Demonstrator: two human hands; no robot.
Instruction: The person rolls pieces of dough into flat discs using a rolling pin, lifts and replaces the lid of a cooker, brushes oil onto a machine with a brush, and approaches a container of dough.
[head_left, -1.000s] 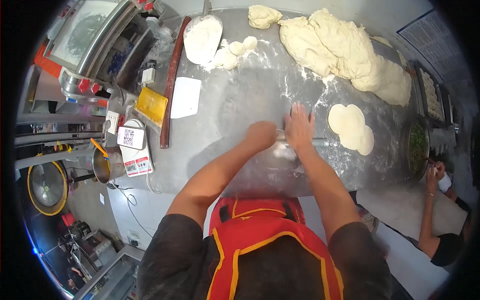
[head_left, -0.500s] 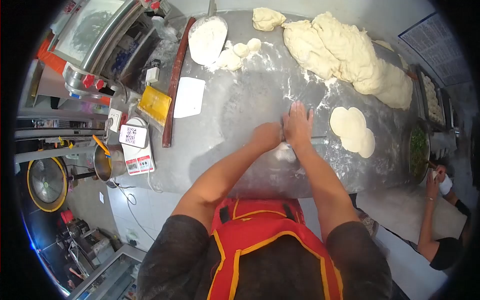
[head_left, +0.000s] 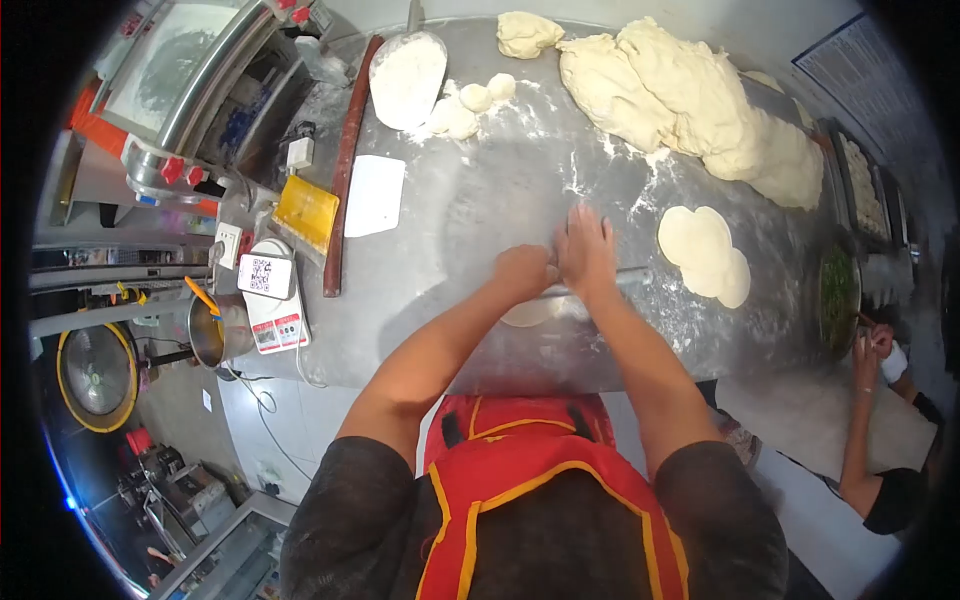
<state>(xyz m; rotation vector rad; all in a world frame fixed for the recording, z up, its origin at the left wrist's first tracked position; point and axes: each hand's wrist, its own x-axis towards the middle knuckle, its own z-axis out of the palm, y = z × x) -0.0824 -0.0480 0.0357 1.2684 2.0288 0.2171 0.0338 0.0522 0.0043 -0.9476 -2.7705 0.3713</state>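
My left hand point(head_left: 526, 271) is closed, fingers curled at the edge of a thin dough wrapper point(head_left: 530, 314); its fingertips are hidden. Beside it, my right hand point(head_left: 588, 250) lies flat with fingers stretched forward, its palm over a slim grey rolling pin point(head_left: 632, 276). One end of the pin sticks out to the right, and the wrapper lies partly under it. Several rolled wrappers point(head_left: 704, 256) overlap on the table to the right. Small dough pieces point(head_left: 476, 98) sit in flour farther back.
A large dough mass point(head_left: 690, 95) covers the back right of the grey table point(head_left: 480, 200). At left are a flour scoop point(head_left: 408, 80), a long wooden rod point(head_left: 350, 165), a white card point(head_left: 375, 195) and a scale point(head_left: 278, 325). Another person's hands point(head_left: 872, 345) work at far right.
Both hands have shifted slightly left. The dough under the pin now shows as a wider, flatter round below my left hand.
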